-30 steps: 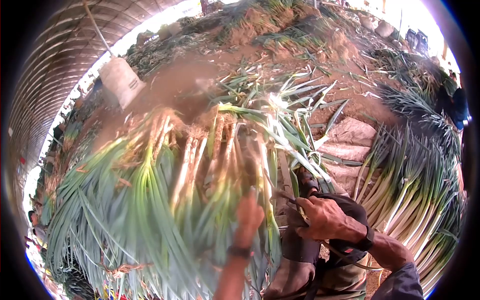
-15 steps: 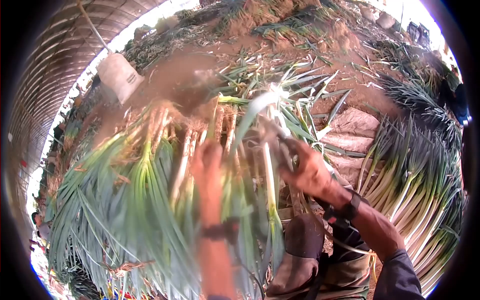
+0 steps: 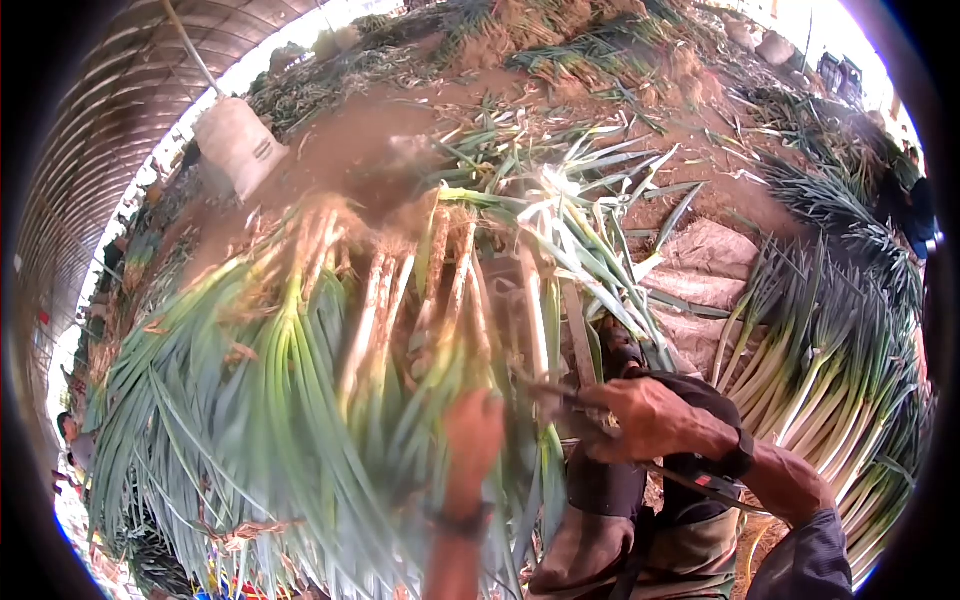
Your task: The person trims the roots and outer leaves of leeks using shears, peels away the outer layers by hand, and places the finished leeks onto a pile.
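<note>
Leeks (image 3: 375, 310) with dirty roots and long green leaves lie in a row before me, roots pointing away. My left hand (image 3: 474, 430) is over their leaves, smeared by motion, so its fingers and any hold do not show. Closed around a dark tool (image 3: 560, 396) with blade-like parts, my right hand (image 3: 650, 418) is above my knees; blur hides the tool's exact kind. Close to the tool stands a paler leek stalk (image 3: 535, 310). Stripped leaves (image 3: 590, 235) are heaped just beyond it.
Cleaned leeks (image 3: 820, 370) with white stalks are piled at right, beside pale sacking (image 3: 705, 265). A white sack (image 3: 238, 145) hangs by a pole at upper left. More leeks (image 3: 580, 55) and scraps cover the brown ground beyond. A person (image 3: 910, 210) is at the far right edge.
Both hands have come down toward my body, the left also shifting right and the right hand slightly right with the tool. A leaf raised between them now lies lower on the heap.
</note>
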Demonstrator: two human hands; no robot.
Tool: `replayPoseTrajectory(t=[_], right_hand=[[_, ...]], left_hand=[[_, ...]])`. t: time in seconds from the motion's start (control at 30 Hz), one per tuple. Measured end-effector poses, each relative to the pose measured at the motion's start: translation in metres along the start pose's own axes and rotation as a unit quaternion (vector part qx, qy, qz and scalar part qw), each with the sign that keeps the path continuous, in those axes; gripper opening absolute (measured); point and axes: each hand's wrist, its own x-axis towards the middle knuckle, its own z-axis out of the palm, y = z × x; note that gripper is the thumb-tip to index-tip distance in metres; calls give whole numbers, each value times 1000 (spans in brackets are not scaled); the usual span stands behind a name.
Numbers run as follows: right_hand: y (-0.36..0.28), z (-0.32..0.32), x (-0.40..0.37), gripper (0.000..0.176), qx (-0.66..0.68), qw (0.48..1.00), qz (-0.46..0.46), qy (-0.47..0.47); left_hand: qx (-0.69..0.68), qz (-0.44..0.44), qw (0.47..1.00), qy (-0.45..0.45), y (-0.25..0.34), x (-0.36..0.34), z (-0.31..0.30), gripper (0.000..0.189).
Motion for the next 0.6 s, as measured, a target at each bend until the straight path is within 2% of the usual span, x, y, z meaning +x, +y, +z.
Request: replayPoseTrajectory(t=[0.07, 0.23, 0.43, 0.6], right_hand=[[-1, 7, -13, 63, -28, 998, -46, -25], [-3, 22, -27, 66, -72, 993, -38, -84], [2, 40, 0, 67, -110, 991, -15, -68], [8, 47, 20, 72, -130, 991, -17, -28]], left_hand=[[-65, -41, 997, -11, -4, -9, -3, 17], [-170, -113, 979, -26, 6, -19, -22, 16], [-260, -106, 959, -28, 12, -13, -32, 13], [-284, -59, 957, -21, 24, 8, -40, 11]])
